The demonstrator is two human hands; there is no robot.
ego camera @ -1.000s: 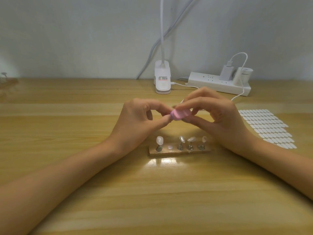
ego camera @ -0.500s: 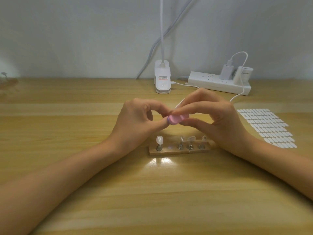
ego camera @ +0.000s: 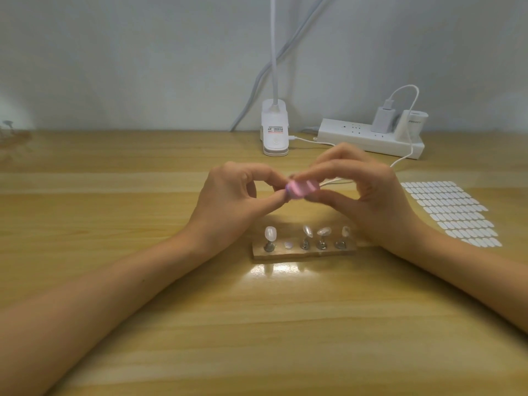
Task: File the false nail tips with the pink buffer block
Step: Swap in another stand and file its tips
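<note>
**Desk:** Head view, the only one. What could go wrong from here?

**Me:** Slippage, I'd say. My left hand [ego camera: 237, 201] pinches something tiny against the end of the small pink foam buffer block [ego camera: 303, 189], up above the pale wooden holder strip [ego camera: 304, 252]. I take it for a false nail tip [ego camera: 287, 192], but it is too small and blurred to be sure. Too hard a stroke could flick it out of the pinch. It might drop among the clear false nail tips on metal stands [ego camera: 270, 233] in that strip, or knock one loose.

**Desk:** And the fingers?

**Me:** On the left fingers [ego camera: 268, 202], thumb and forefinger are closed in a tight pinch. The right fingers [ego camera: 328, 171] are curled round the block, forefinger over and thumb under, gripping it. My right hand [ego camera: 368, 195] sits over the strip's right end; I cannot tell whether it touches.

**Desk:** Anything else nearby?

**Me:** A sheet of white oval stickers [ego camera: 451, 212] lies right of the strip on the wooden surface [ego camera: 143, 281], and a white power strip [ego camera: 368, 138] lies behind it.
</note>
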